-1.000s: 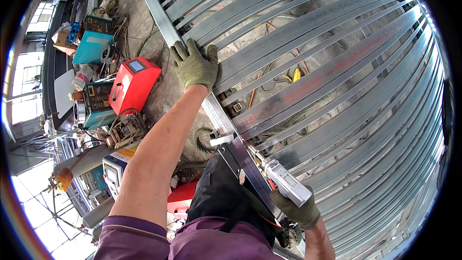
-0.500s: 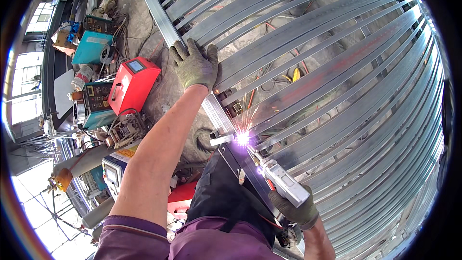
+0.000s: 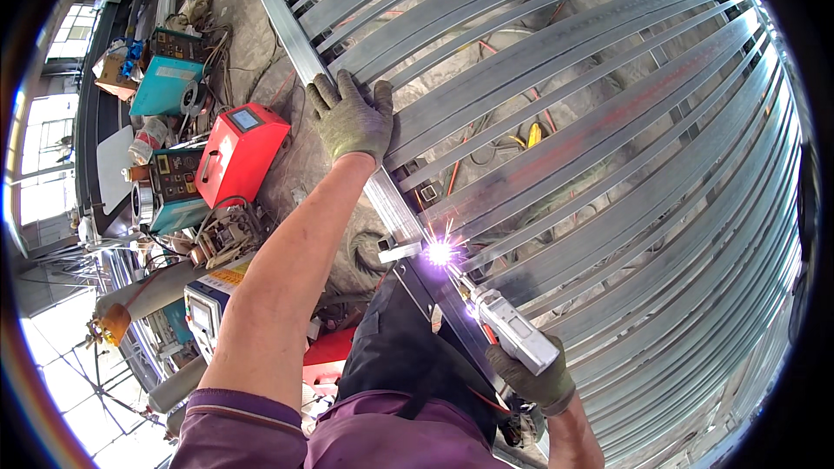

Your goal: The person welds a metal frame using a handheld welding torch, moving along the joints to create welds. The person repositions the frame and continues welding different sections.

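My left hand [image 3: 354, 119], in a grey-green work glove, rests with fingers spread on the metal rail [image 3: 393, 208] that edges a large frame of galvanized steel bars [image 3: 556, 135]. In my right hand [image 3: 539, 380], also gloved, is a white welding gun [image 3: 514, 330] gripped by its body. Its thin nozzle points up and left at the rail. A bright violet-white welding arc [image 3: 439, 252] with sparks burns at the tip and hides the joint beneath. Just left of the glow, a short square tube end [image 3: 400, 252] sticks out from the rail.
A red machine with a small screen [image 3: 243, 152] stands on the concrete floor at left. Teal welding machines [image 3: 169, 78], wire spools and a grey gas cylinder [image 3: 148, 287] are near it. Cables and a yellow object [image 3: 534, 135] lie below the bars.
The spark spray is shorter now and the bright spot has shifted very slightly. Both hands and the welding gun look to be in the same place.
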### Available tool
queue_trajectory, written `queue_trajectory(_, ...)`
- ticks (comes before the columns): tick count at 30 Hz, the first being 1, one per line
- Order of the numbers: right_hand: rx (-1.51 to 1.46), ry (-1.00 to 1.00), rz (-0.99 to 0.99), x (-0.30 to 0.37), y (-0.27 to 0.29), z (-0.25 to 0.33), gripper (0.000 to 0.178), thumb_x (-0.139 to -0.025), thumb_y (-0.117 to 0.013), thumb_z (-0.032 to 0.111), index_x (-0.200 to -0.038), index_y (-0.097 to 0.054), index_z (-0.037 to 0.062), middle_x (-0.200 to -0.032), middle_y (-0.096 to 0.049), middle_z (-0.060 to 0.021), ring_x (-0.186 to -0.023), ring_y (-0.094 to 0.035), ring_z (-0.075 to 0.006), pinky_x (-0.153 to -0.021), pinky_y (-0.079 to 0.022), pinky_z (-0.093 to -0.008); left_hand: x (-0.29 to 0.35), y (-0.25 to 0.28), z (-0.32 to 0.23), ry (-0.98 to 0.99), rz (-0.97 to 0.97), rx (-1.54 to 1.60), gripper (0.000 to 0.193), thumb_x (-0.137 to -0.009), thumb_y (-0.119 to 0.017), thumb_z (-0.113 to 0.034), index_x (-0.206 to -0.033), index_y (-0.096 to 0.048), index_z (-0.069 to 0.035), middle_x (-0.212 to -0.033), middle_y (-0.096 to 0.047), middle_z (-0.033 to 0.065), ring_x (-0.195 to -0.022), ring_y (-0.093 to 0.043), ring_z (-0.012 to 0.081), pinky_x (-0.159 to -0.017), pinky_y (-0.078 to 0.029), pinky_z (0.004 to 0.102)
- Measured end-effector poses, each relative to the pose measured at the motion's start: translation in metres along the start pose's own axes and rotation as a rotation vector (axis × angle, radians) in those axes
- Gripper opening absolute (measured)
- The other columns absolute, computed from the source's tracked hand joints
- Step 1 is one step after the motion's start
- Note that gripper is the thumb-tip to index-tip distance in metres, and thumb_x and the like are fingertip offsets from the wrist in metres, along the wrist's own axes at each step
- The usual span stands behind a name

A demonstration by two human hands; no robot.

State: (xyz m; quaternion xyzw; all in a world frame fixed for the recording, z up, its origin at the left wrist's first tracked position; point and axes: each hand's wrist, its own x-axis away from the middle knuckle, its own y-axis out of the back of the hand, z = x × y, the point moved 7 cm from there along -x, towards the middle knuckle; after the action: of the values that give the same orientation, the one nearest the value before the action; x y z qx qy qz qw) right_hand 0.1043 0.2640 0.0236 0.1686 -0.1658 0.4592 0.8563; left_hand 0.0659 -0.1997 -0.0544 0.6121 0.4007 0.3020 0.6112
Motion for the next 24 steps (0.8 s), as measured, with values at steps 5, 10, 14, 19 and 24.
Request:
queue_trajectory(5,0.034,0.008,0.016,0.001,0.000,0.000,0.036,-0.093,-0.092,0.013,-0.125,-0.082,0.0004,-0.106,-0.087,-0.0120,-0.095,-0.086,-0.0224,-0.083,-0.068,-0.0343,0.000,0.002,0.000,-0.002,-0.006,0.008,0.087,-0.108,-0.059,-0.067,-0.168,-0.047,-0.006,-0.180,-0.034,0.0323,-0.169,-0.027,0.0519,-0.134,-0.031,0.0625)
queue_trajectory(10,-0.115,-0.149,-0.030,0.016,0.002,0.000,0.037,-0.093,-0.091,0.007,-0.127,-0.080,-0.0026,-0.110,-0.086,-0.0124,-0.098,-0.085,-0.0194,-0.084,-0.067,-0.0325,0.000,0.002,-0.002,0.014,0.055,0.042,0.088,-0.109,-0.057,-0.066,-0.171,-0.044,-0.005,-0.181,-0.030,0.0325,-0.171,-0.021,0.0527,-0.136,-0.024,0.0632)
queue_trajectory(14,-0.071,-0.132,-0.061,0.019,0.013,0.007,0.031,-0.094,-0.092,0.006,-0.123,-0.082,0.0003,-0.103,-0.085,-0.0076,-0.088,-0.081,-0.0149,-0.079,-0.065,-0.0310,0.000,0.000,0.001,0.014,0.016,0.016,0.086,-0.108,-0.058,-0.066,-0.170,-0.046,-0.007,-0.181,-0.031,0.0316,-0.170,-0.024,0.0521,-0.135,-0.028,0.0639)
queue_trajectory(19,-0.020,-0.071,-0.039,0.016,0.021,0.004,0.030,-0.095,-0.091,0.005,-0.123,-0.082,0.0006,-0.101,-0.085,-0.0056,-0.086,-0.079,-0.0116,-0.078,-0.063,-0.0297,0.000,-0.002,0.002,0.008,-0.001,0.016,0.085,-0.108,-0.058,-0.067,-0.169,-0.047,-0.008,-0.181,-0.032,0.0311,-0.170,-0.026,0.0514,-0.135,-0.030,0.0635)
queue_trajectory(24,-0.128,-0.111,-0.054,0.009,0.012,0.006,0.031,-0.095,-0.090,0.006,-0.124,-0.081,0.0006,-0.097,-0.084,-0.0068,-0.083,-0.079,-0.0127,-0.076,-0.064,-0.0309,0.000,-0.001,-0.001,0.005,0.045,0.037,0.088,-0.110,-0.054,-0.066,-0.171,-0.044,-0.004,-0.181,-0.031,0.0329,-0.170,-0.023,0.0531,-0.137,-0.024,0.0619)
